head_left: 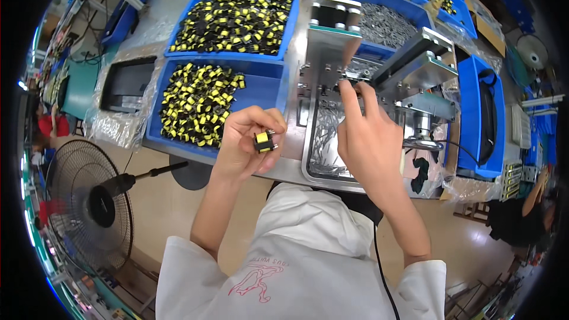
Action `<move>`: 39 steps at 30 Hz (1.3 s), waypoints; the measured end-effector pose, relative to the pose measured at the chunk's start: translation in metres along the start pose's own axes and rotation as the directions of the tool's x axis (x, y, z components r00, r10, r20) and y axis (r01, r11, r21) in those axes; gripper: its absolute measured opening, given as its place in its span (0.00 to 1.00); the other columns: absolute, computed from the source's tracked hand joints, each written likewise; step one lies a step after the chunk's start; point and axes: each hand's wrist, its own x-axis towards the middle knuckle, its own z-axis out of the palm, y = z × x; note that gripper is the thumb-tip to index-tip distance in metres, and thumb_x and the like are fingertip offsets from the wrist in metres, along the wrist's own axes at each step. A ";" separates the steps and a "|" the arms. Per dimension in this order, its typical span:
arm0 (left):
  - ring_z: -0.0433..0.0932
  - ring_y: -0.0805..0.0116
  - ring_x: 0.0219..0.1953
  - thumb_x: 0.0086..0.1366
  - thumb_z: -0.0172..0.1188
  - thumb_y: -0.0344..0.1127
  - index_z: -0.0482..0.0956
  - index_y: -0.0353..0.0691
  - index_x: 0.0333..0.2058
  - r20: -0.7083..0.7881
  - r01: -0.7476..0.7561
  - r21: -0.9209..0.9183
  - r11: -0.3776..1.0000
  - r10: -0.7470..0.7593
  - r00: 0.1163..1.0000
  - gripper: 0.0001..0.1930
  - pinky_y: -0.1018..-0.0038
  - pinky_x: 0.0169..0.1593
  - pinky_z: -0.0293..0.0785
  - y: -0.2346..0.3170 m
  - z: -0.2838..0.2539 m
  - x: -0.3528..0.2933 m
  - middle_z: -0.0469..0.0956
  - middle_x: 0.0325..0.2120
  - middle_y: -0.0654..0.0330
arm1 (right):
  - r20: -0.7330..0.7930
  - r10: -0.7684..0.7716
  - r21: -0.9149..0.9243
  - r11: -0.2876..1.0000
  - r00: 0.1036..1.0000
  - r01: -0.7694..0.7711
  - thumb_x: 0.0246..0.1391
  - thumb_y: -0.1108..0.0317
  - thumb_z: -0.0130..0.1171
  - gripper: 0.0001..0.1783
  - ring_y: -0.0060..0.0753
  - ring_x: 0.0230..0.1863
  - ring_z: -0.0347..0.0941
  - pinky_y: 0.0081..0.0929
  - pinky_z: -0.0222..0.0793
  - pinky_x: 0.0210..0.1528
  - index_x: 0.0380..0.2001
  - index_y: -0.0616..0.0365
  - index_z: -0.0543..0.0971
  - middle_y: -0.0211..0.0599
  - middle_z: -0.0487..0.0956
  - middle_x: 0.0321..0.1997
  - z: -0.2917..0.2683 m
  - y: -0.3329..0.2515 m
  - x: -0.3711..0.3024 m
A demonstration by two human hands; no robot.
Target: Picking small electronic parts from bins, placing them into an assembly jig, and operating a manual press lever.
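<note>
Between the thumb and fingers of my left hand (249,139) is a small transformer coil (264,141), with a black bobbin, yellow tape and metal pins. That hand is in front of the near blue bin (261,92), partly filled with similar coils (195,106). My right hand (373,136) reaches into a metal bench press (335,47). Its index and middle fingertips bend down at the small fixture (358,74); the thumb is hidden, as is whatever lies under the fingertips. Below the fixture, a metal tray (326,142) holds loose thin metal pieces.
A second blue bin (291,24), full of coils, stands behind the first. Behind the press is a blue bin (415,9) of grey metal parts. At the right stands a tall blue bin (471,112) with a black item inside. A pedestal fan (101,201) is at the left.
</note>
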 end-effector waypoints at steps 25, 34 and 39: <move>0.86 0.68 0.36 0.58 0.79 0.36 0.88 0.33 0.50 -0.270 0.319 0.946 -0.049 0.421 0.866 0.22 0.72 0.45 0.82 0.159 -0.193 0.145 0.88 0.35 0.54 | 0.138 0.148 0.426 0.884 0.979 -0.193 0.57 0.77 0.66 0.12 0.44 0.31 0.84 0.39 0.79 0.32 0.44 0.57 0.84 0.37 0.84 0.42 0.038 0.040 -0.067; 0.87 0.66 0.42 0.62 0.75 0.33 0.87 0.33 0.51 -0.171 0.249 0.959 -0.139 0.417 0.893 0.20 0.68 0.46 0.83 0.163 -0.180 0.154 0.89 0.43 0.53 | 0.000 0.175 0.277 0.946 0.985 -0.168 0.53 0.79 0.67 0.19 0.50 0.44 0.84 0.41 0.80 0.44 0.50 0.58 0.85 0.47 0.84 0.51 -0.002 0.055 -0.116; 0.86 0.62 0.45 0.63 0.73 0.31 0.87 0.35 0.46 -0.120 0.107 0.992 -0.072 -0.208 0.971 0.13 0.67 0.52 0.82 0.104 -0.091 0.079 0.86 0.41 0.57 | -0.153 0.266 -0.075 0.957 0.952 -0.279 0.48 0.80 0.69 0.29 0.61 0.71 0.70 0.55 0.68 0.69 0.57 0.55 0.83 0.54 0.73 0.71 -0.028 0.070 -0.136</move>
